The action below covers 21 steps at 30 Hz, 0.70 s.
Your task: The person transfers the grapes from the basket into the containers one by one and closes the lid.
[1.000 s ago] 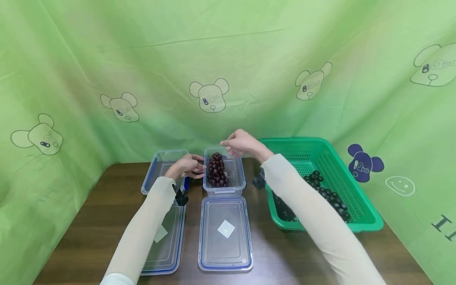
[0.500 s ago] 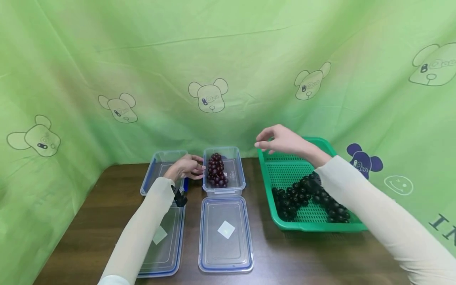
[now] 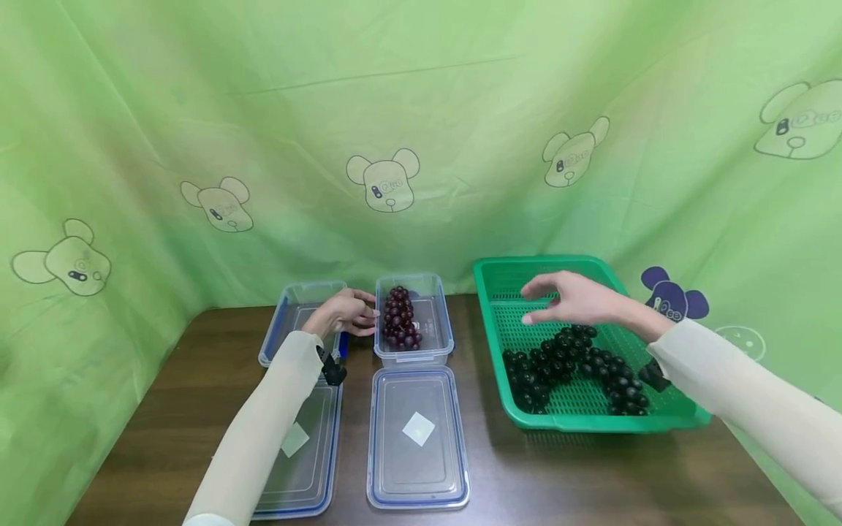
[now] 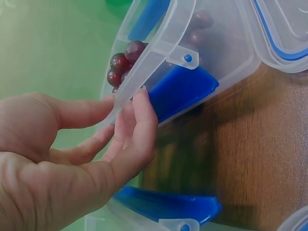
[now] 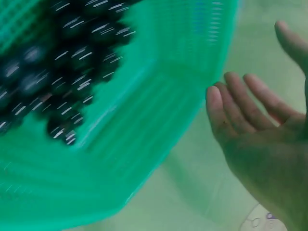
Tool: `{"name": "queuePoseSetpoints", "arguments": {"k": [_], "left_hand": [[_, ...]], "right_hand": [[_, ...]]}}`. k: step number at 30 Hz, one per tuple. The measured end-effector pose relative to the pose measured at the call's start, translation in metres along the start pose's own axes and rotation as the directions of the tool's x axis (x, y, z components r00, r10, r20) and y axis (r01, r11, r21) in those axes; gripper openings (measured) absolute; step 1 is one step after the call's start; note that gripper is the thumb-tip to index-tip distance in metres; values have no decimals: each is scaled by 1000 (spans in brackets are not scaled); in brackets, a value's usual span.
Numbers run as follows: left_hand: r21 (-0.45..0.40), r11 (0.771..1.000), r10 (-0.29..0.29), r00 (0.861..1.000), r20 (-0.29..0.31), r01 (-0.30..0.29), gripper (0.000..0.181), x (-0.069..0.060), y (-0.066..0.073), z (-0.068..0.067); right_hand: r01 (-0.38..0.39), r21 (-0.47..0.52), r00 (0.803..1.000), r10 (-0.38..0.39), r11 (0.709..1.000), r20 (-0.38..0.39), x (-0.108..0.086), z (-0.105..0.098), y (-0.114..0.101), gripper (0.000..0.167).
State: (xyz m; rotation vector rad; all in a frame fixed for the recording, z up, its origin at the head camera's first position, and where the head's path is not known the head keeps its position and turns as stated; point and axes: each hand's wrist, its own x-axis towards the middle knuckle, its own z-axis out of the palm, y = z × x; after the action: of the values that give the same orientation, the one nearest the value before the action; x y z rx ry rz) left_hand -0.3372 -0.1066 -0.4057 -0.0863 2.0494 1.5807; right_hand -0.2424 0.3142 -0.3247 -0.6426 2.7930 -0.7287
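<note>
My left hand holds the left rim of a clear plastic food container. In the left wrist view, its thumb lies at the rim and its fingers against the outer wall beside a blue latch. A bunch of dark red grapes lies along the container's left side. Over a green plastic basket hovers my right hand, thumb and fingers spread apart and nothing between them. Bunches of black grapes lie below it on the basket's floor, apart from the fingers.
A second clear container stands to the left, partly behind the left hand. Two blue-sealed lids lie in front: one lid in the middle, another lid partly under the left forearm. A green curtain hangs behind the wooden table.
My right hand has moved right from above the container to over the basket and come down, its thumb and fingers spreading wider. The left hand has stayed at the container's rim.
</note>
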Motion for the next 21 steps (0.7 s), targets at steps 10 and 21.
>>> {"name": "queuePoseSetpoints", "arguments": {"k": [10,21], "left_hand": [[13,1000,-22,1000,0,22,53,1,4,-2],[-24,999,-29,1000,-4,29,53,-1,2,1]], "right_hand": [[53,-113,991,-38,992,131,-20,27,38,84],[56,-215,968,0,975,252,-25,42,49,93]]}}
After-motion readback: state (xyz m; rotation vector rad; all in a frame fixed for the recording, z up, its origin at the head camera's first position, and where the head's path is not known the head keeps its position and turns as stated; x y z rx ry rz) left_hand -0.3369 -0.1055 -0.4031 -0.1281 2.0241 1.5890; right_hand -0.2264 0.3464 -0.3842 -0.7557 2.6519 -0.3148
